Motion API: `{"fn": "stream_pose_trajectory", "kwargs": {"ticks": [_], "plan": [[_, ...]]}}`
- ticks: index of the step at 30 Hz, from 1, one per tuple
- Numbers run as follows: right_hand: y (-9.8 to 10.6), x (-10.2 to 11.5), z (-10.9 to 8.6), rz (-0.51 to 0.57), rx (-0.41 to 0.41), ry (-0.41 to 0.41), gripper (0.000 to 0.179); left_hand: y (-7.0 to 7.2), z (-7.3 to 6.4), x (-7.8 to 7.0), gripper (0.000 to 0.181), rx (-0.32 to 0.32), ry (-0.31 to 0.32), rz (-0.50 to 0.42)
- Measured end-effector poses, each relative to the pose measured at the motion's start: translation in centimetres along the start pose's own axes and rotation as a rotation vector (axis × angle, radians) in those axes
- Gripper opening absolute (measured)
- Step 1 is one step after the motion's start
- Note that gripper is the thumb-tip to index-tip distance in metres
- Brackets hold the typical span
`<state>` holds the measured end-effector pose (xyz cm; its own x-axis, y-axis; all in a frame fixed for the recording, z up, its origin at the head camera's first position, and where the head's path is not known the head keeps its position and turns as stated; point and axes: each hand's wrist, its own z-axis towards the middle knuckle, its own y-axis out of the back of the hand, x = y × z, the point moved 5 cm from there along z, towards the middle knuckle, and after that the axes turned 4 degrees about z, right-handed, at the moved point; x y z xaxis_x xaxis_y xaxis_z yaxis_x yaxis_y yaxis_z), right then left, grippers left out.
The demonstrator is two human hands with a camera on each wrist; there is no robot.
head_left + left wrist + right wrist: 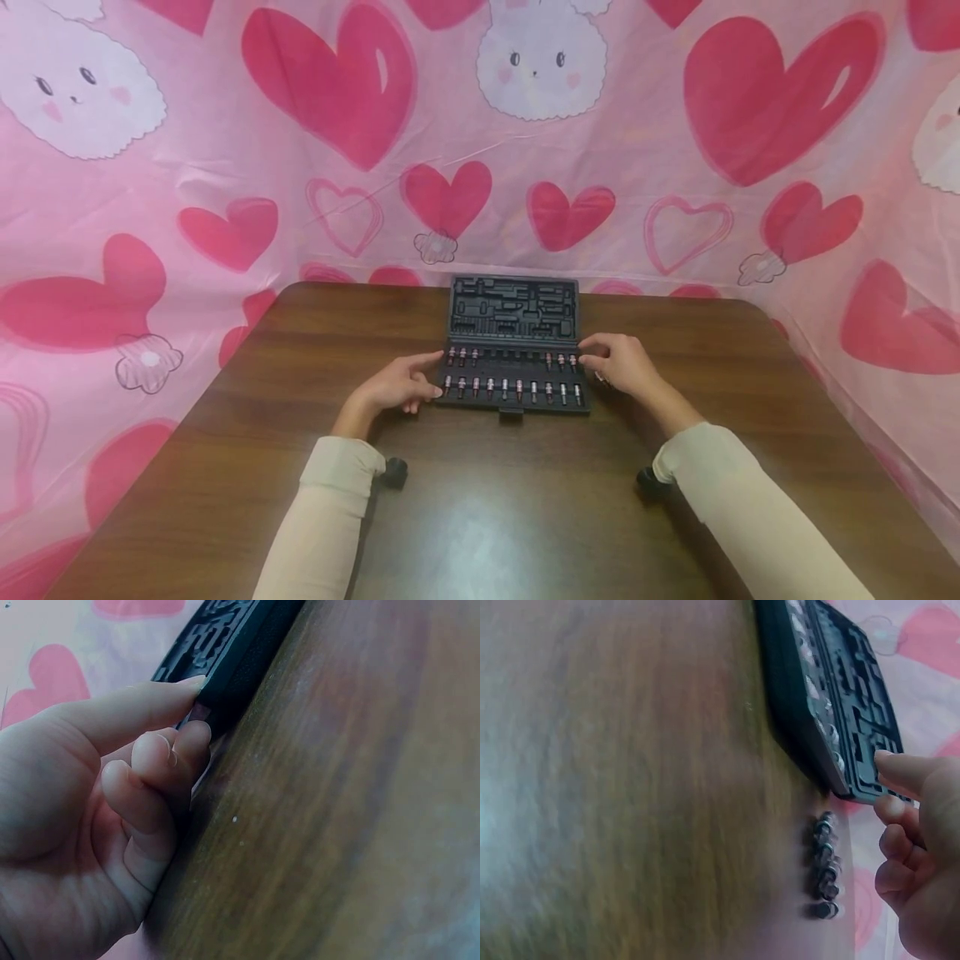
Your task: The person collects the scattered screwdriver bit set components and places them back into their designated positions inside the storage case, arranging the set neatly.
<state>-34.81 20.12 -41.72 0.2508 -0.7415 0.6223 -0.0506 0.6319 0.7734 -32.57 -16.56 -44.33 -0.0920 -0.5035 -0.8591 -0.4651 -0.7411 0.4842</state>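
While the left hand (396,383), fingers parted, touches the case (513,367), the right hand (618,362), likewise spread, flanks its right side.

The person's left hand (393,383) touches the left edge of the case (514,340), index finger extended; the right hand (624,365), fingers loosely curled, is at its right end.
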Motion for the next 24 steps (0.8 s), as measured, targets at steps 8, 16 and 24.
{"fn": "stream_pose_trajectory", "kwargs": {"ticks": [8,16,24], "plan": [[1.2,-0.9,-0.3,0.020,0.000,0.006,0.021,0.0,0.1,0.0,0.073,-0.002,0.003,-0.002],[2.2,-2.5,-1.0,0.016,-0.009,-0.003,0.023,0.0,0.1,0.0,0.073,-0.001,0.004,0.003],[2.8,-3.6,-1.9,0.012,-0.008,-0.002,0.023,-0.1,0.1,0.0,0.074,-0.001,0.000,-0.004]]}}
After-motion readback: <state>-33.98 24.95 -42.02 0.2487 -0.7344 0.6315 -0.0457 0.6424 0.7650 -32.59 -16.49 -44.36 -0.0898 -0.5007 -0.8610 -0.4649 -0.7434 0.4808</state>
